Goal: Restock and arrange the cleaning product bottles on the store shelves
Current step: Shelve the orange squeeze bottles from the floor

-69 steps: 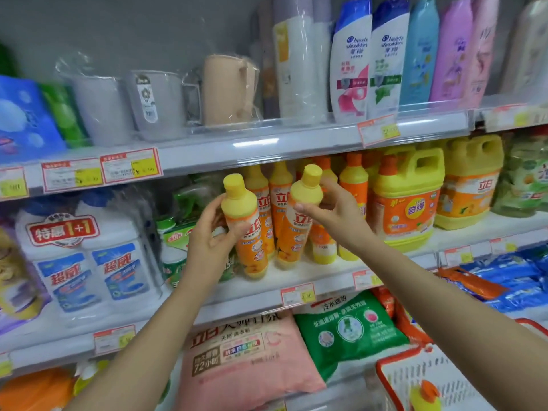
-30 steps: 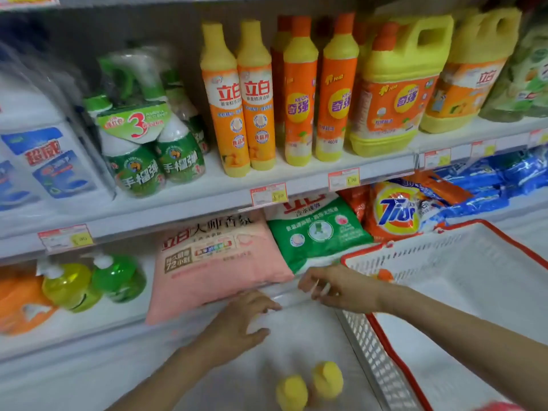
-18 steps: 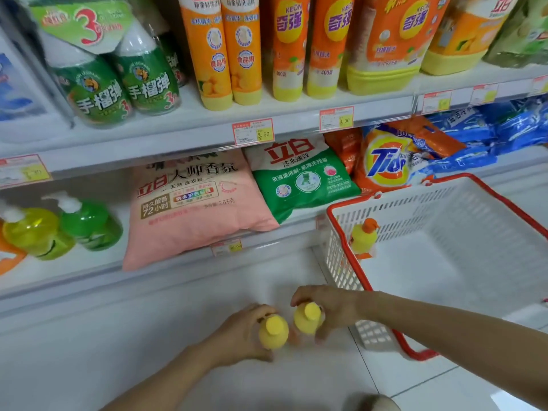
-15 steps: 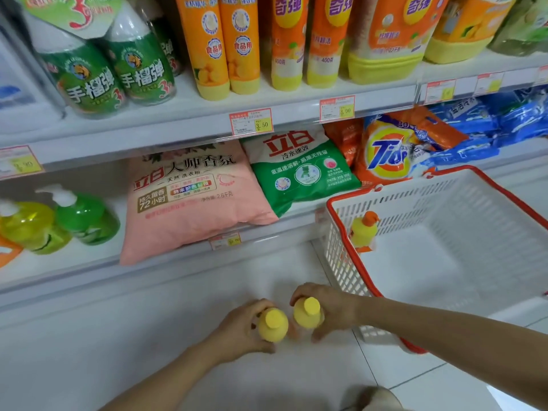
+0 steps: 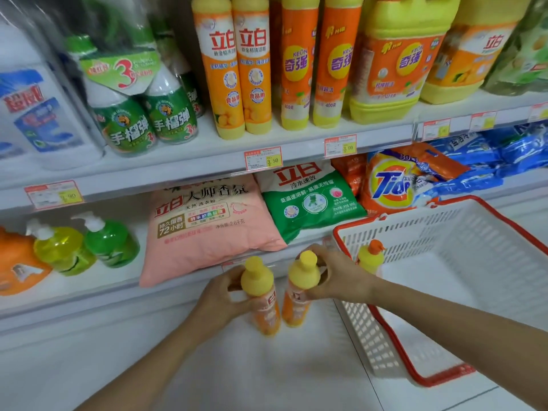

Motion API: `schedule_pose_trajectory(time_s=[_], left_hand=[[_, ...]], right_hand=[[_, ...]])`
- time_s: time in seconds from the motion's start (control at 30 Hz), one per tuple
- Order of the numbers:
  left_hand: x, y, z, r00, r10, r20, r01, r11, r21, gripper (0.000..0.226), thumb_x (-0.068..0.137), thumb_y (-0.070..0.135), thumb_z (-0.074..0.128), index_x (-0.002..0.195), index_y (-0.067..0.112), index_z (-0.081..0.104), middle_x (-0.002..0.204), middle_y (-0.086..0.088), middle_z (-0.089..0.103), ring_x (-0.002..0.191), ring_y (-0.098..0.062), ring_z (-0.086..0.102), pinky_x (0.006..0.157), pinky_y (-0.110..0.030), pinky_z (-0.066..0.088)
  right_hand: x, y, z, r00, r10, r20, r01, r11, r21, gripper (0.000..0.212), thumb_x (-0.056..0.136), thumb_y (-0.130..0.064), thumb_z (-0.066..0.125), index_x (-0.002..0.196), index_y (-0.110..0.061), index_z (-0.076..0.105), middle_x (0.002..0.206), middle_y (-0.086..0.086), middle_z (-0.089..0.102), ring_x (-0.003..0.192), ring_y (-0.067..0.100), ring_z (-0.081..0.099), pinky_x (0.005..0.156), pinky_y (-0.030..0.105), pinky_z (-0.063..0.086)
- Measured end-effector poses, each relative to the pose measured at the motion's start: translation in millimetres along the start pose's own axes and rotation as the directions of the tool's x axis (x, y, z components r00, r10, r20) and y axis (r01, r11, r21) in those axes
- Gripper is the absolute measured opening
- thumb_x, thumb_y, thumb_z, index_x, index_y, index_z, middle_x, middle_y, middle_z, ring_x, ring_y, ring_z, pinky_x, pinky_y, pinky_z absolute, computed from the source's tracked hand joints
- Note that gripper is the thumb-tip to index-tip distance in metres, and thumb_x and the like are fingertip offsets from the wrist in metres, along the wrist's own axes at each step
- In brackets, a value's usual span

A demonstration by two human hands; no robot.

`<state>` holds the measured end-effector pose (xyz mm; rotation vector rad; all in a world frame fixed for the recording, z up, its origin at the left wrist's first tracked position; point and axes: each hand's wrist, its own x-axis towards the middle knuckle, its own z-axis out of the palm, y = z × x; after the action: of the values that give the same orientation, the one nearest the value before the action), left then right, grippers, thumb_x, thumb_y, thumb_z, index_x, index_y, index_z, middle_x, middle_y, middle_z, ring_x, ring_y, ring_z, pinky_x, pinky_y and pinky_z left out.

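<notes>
Left hand [image 5: 219,295] and right hand [image 5: 338,277], fingers clamped on orange yellow-capped plastic bottle [image 5: 262,301] and twin bottle [image 5: 298,295], now lifted off floor, probably shelf-bound.

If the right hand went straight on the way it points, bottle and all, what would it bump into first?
Likely the yellow-capped bottle in the left hand, close beside the right hand; depth is unclear.

free: floor [image 5: 267,375] left of basket [image 5: 361,330] | blocked: pink bag [image 5: 204,229] overhanging shelf [image 5: 89,298]
</notes>
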<state>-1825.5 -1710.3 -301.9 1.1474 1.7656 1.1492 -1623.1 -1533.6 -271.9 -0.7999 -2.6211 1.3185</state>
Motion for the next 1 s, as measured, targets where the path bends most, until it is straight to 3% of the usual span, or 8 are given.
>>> schedule_pose_trajectory(time_s=[0.17, 0.23, 0.37, 0.47, 0.6, 0.7, 0.87, 1.0], left_hand=[[2, 80, -39, 0.969, 0.13, -0.209, -0.161, 0.977, -0.137, 0.082, 0.048, 0.051, 0.091, 0.12, 0.029, 0.057, 0.113, 0.01, 0.071, 0.104, -0.013, 0.068, 0.083, -0.028, 0.057], [3, 116, -54, 0.923, 0.219, -0.315, -0.275, 0.951, -0.144, 0.068, 0.054, 0.038, 0.088, 0.116, 0.035, 0.059, 0.111, 0.015, 0.071, 0.104, -0.009, 0.068, 0.079, -0.022, 0.056], [10, 179, -85, 0.832, 0.367, -0.416, -0.441, 0.892, -0.095, 0.058, 0.07, 0.029, 0.088, 0.115, 0.046, 0.057, 0.126, 0.009, 0.064, 0.108, -0.014, 0.068, 0.085, -0.03, 0.058], [22, 215, -105, 0.74, 0.49, -0.46, -0.541, 0.84, 0.024, 0.056, 0.078, 0.022, 0.08, 0.123, 0.04, 0.053, 0.127, 0.013, 0.061, 0.121, -0.01, 0.058, 0.094, -0.024, 0.053], [42, 246, -118, 0.674, 0.553, -0.49, -0.605, 0.793, 0.063, 0.056, 0.082, 0.014, 0.072, 0.133, 0.018, 0.05, 0.122, 0.012, 0.06, 0.11, 0.001, 0.061, 0.085, -0.016, 0.053], [60, 252, -124, 0.657, 0.577, -0.485, -0.605, 0.788, 0.117, 0.06, 0.082, 0.02, 0.07, 0.137, 0.013, 0.049, 0.129, -0.004, 0.055, 0.114, -0.005, 0.059, 0.089, -0.023, 0.054], [83, 247, -127, 0.682, 0.587, -0.436, -0.578, 0.798, 0.171, 0.061, 0.085, 0.025, 0.067, 0.141, 0.013, 0.047, 0.131, -0.003, 0.054, 0.121, -0.011, 0.056, 0.094, -0.03, 0.055], [97, 241, -130, 0.712, 0.579, -0.398, -0.56, 0.809, 0.176, 0.062, 0.088, 0.026, 0.067, 0.145, 0.019, 0.044, 0.137, 0.0, 0.051, 0.127, -0.013, 0.053, 0.097, -0.044, 0.054]], right_hand=[[6, -70, -61, 0.977, -0.148, -0.153, 0.162, 0.983, 0.083, 0.051, 0.071, -0.013, 0.088, 0.113, -0.019, 0.06, 0.105, -0.005, 0.069, 0.099, 0.005, 0.064, 0.083, 0.027, 0.057], [7, -98, -86, 0.952, -0.214, -0.219, 0.235, 0.969, 0.074, 0.049, 0.074, -0.009, 0.086, 0.115, -0.019, 0.061, 0.105, -0.007, 0.07, 0.097, 0.003, 0.065, 0.08, 0.024, 0.056], [13, -149, -130, 0.878, -0.335, -0.342, 0.392, 0.913, 0.115, 0.053, 0.069, -0.021, 0.085, 0.117, -0.02, 0.062, 0.105, -0.008, 0.072, 0.093, 0.007, 0.069, 0.072, 0.023, 0.055], [27, -176, -154, 0.793, -0.413, -0.448, 0.489, 0.87, 0.066, 0.048, 0.07, -0.027, 0.082, 0.114, -0.022, 0.062, 0.107, -0.003, 0.07, 0.098, 0.014, 0.068, 0.077, 0.033, 0.059], [54, -190, -178, 0.712, -0.462, -0.528, 0.531, 0.847, -0.026, 0.051, 0.077, -0.023, 0.083, 0.12, -0.01, 0.059, 0.114, 0.012, 0.066, 0.106, 0.026, 0.065, 0.086, 0.047, 0.054], [72, -195, -185, 0.691, -0.487, -0.534, 0.533, 0.842, -0.079, 0.046, 0.078, -0.021, 0.083, 0.115, -0.012, 0.058, 0.112, 0.014, 0.063, 0.105, 0.027, 0.063, 0.086, 0.048, 0.054], [92, -197, -192, 0.686, -0.515, -0.514, 0.532, 0.837, -0.129, 0.047, 0.077, -0.044, 0.075, 0.116, -0.027, 0.057, 0.113, 0.002, 0.064, 0.109, 0.021, 0.063, 0.088, 0.049, 0.055], [101, -200, -197, 0.682, -0.543, -0.49, 0.546, 0.824, -0.153, 0.052, 0.085, -0.026, 0.076, 0.132, -0.018, 0.053, 0.12, -0.001, 0.064, 0.112, 0.013, 0.062, 0.089, 0.038, 0.056]])
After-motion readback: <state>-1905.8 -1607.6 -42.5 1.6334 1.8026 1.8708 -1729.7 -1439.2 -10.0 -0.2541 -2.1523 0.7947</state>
